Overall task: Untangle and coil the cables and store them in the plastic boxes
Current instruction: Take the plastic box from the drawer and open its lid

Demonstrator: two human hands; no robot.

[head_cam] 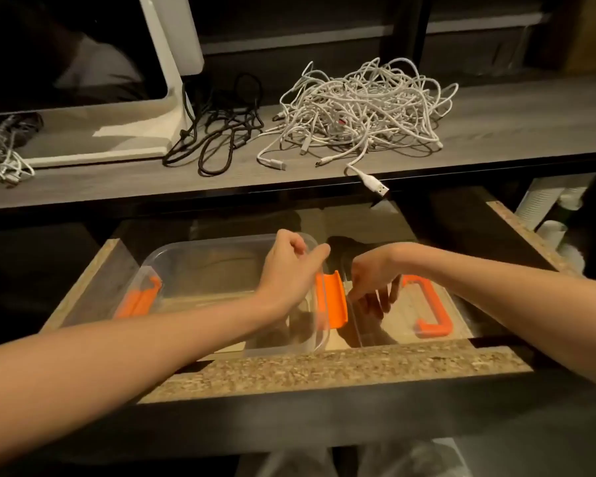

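Two clear boxes sit in an open drawer [324, 370] at lower centre. The left hand [289, 266] curls over the right rim of the left box [193, 266], beside its orange clip [331, 301]. The right hand [372, 280] reaches down into the right box [430, 304], fingers pointing down; its grip cannot be told. On the shelf above: a white tangle [358, 111] upper centre, black cables [217, 132] to its left, a third bundle [0, 153] at far left.

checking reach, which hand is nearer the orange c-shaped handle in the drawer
Right. The right hand hangs just left of the orange handle; the left hand is further left, at the clear box rim.
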